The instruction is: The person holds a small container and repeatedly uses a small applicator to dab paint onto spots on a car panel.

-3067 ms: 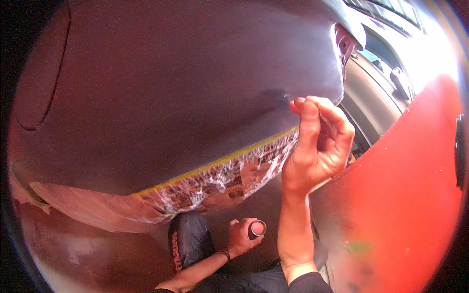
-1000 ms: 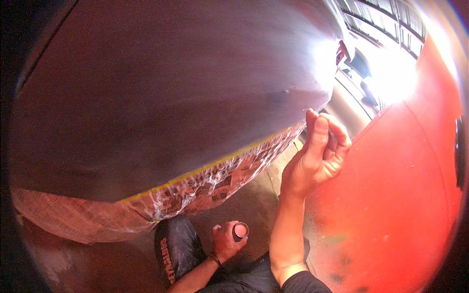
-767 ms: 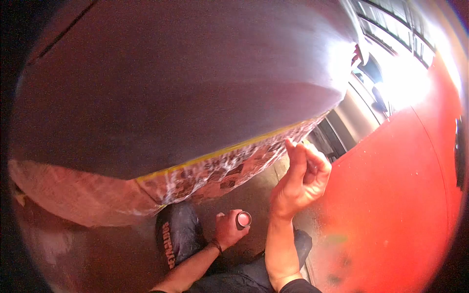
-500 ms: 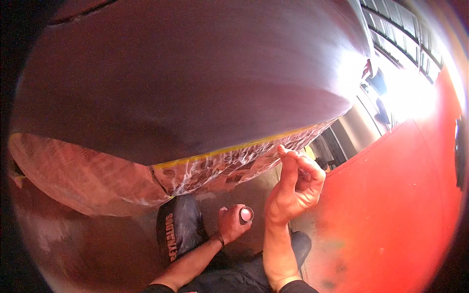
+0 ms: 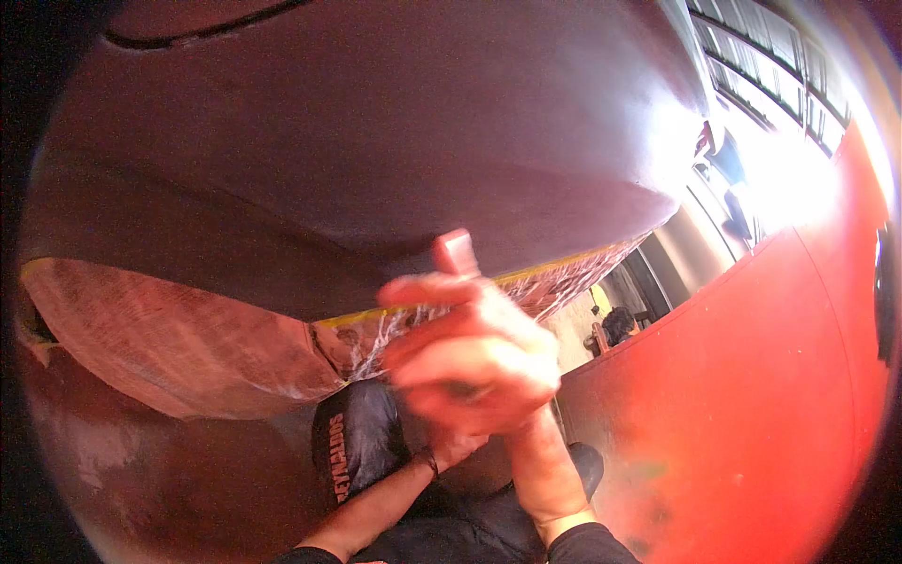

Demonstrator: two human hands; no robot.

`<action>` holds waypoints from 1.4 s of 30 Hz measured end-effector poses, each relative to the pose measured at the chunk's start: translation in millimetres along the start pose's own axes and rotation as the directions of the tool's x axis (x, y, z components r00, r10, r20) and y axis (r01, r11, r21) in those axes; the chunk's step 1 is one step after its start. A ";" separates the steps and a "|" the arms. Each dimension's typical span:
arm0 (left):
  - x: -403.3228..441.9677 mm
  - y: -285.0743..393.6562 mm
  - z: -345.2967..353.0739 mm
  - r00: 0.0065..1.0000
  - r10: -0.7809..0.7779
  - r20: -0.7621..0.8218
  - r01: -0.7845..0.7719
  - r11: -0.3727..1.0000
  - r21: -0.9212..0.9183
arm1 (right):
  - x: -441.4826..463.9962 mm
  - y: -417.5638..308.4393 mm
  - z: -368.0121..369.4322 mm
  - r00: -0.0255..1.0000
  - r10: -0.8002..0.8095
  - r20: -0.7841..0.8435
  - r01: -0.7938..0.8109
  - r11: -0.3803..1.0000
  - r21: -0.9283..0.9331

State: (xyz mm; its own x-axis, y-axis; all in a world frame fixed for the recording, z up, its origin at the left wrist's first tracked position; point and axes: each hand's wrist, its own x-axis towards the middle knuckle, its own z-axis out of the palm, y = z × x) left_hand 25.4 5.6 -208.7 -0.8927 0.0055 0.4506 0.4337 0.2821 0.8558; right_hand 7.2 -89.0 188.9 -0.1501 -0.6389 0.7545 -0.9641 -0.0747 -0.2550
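Note:
My right hand (image 5: 474, 367), smeared by motion, is raised in front of the dark car body panel (image 5: 376, 141). One digit points up and the other fingers lie to the left; whether it holds anything cannot be made out. Behind and below it is my left hand (image 5: 456, 449), mostly hidden near my knee. The small round container that my left hand gripped half a second ago is covered by my right hand. Along the panel's lower edge runs yellow masking tape (image 5: 526, 274), with printed masking paper (image 5: 573, 277) below it.
A pinkish covering (image 5: 188, 338) hangs under the panel at left. My knee in dark trousers (image 5: 362, 432) is close below it. To the right stretches a large red surface (image 5: 733, 395). Beyond its edge a person's head (image 5: 618, 324) shows. Bright light glares at upper right.
My right hand has swung left and now blocks my left hand and its container. My left arm has barely moved. The view has shifted slightly, and a person's head now shows more clearly.

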 end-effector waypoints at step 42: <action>-6.3 37.2 -41.6 0.994 -0.102 0.029 0.100 0.993 0.060 | -70.3 -13.1 -69.3 0.832 0.170 -0.528 -0.280 0.950 -0.136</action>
State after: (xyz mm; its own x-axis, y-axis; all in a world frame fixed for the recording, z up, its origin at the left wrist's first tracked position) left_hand 52.2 -23.9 -169.1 -0.9355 0.0050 0.3533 0.3341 0.3380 0.8798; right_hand 15.2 9.9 181.1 -0.4046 -0.1399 0.9037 -0.9038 0.2121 -0.3718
